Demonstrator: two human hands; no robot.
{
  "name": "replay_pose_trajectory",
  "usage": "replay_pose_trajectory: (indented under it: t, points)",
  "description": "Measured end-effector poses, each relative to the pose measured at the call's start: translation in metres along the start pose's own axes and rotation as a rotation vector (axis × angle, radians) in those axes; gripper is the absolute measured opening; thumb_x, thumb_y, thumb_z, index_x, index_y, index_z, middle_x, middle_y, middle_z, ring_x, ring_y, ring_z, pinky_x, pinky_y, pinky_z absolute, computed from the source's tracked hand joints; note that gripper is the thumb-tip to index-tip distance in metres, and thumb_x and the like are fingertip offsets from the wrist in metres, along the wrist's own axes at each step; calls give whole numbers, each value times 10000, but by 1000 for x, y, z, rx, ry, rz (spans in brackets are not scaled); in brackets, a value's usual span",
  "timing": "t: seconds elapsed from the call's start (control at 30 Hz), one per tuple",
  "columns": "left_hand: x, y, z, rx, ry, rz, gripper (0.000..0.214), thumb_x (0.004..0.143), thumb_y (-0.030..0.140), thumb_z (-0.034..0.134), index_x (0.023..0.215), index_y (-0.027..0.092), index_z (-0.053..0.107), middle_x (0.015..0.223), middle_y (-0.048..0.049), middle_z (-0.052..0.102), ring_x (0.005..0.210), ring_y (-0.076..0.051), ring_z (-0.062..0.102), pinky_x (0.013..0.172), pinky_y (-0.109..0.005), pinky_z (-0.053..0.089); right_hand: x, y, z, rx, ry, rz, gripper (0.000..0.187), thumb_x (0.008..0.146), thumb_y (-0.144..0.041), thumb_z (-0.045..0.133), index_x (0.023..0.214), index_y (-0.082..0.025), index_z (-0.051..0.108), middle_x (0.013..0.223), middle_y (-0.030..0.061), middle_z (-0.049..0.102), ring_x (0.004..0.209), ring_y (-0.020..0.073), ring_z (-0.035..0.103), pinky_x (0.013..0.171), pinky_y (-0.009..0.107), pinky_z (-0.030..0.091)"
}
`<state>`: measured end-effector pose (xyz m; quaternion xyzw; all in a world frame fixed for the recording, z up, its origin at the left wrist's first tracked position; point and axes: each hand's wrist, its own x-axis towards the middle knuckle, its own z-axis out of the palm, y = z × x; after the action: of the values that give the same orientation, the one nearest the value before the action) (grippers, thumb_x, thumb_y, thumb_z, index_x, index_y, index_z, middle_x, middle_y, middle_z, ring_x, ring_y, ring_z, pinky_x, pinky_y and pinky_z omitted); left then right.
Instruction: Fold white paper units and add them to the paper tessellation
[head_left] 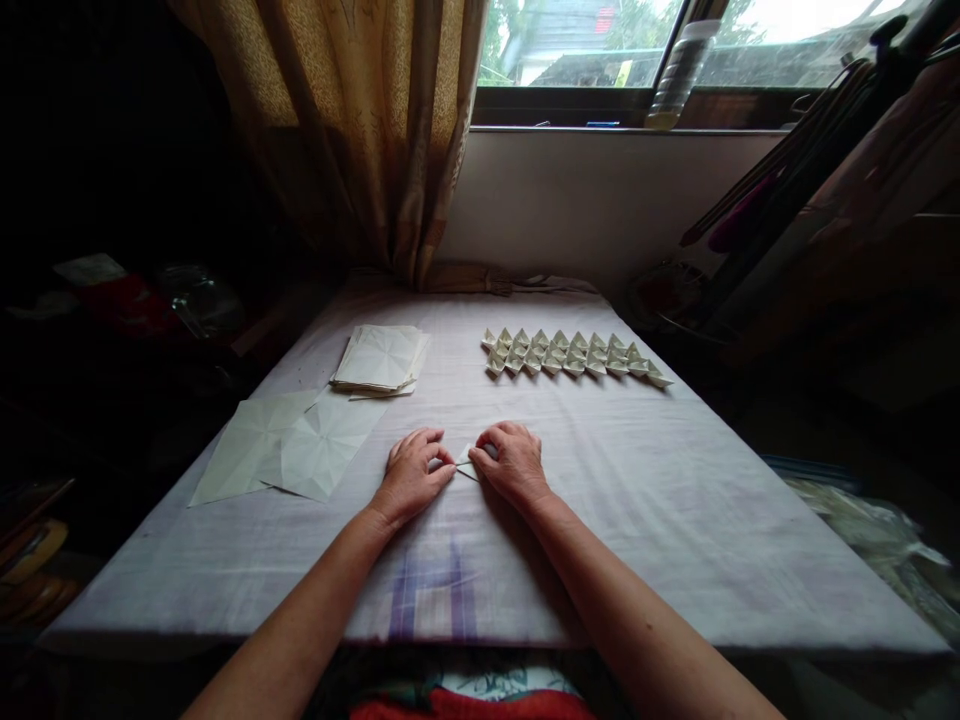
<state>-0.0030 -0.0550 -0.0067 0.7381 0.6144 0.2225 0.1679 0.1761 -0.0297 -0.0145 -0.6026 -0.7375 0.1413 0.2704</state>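
Desk (645,560): cloth-covered, in a dim room.
Hands, two: my left hand (411,474) and right hand (517,463) have fingers clamped on one paper (466,457) between them.
Paper's lie: tapers left; fingers hide its long axis from me.
Sheets (321,448), two: overlapping, left.
Stack (379,355), one: beyond them.
Folded pieces (559,341): rows, right, too crowded to count.
Curtain (375,120), one: beside the window (577,40).

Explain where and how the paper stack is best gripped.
Probably pinch the paper stack by its right edge, thumb on top, coming from the right: it lies flat, lower sheets jut out there, and loose sheets lie toward its near left.
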Motion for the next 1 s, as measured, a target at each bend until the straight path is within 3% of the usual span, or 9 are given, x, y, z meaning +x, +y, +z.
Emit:
replay_pose_trajectory:
  t: [0.4, 0.53, 0.7, 1.0]
  points:
    - [3, 8, 2, 28, 49, -48, 45, 767, 208, 674, 769, 242, 703, 1269, -38, 641, 1263, -247, 510, 1086, -447, 333, -1, 4, 1, 118, 20, -43, 52, 791, -265, 671, 823, -247, 707, 977, 29, 702, 991, 224, 566, 868, 363, 320]
    - [3, 9, 2, 41, 58, -20, 73, 775, 192, 664, 796, 254, 695, 1286, -25, 632, 1264, -236, 508, 1085, -443, 333, -2, 10, 0, 167, -3, -104, 79, 777, -240, 689, 854, -254, 699, 974, 22, 719, 982, 212, 597, 882, 352, 360]
    - [-2, 10, 0, 63, 60, 22, 82, 779, 178, 661, 771, 252, 695, 1283, -27, 636, 1284, -247, 491, 1093, -454, 319, -4, 15, -2, 194, -31, -172, 63, 760, -193, 717, 762, -253, 697, 988, 11, 730, 985, 197, 627, 900, 350, 387]
    - [-12, 14, 4, 153, 144, 101, 61, 817, 269, 674, 761, 251, 688, 1267, -40, 649, 1279, -278, 495, 1103, -511, 295, -4, 16, 0, 171, -45, -183, 63, 757, -211, 749, 732, -266, 731, 971, 14, 736, 984, 208, 631, 902, 373, 392]
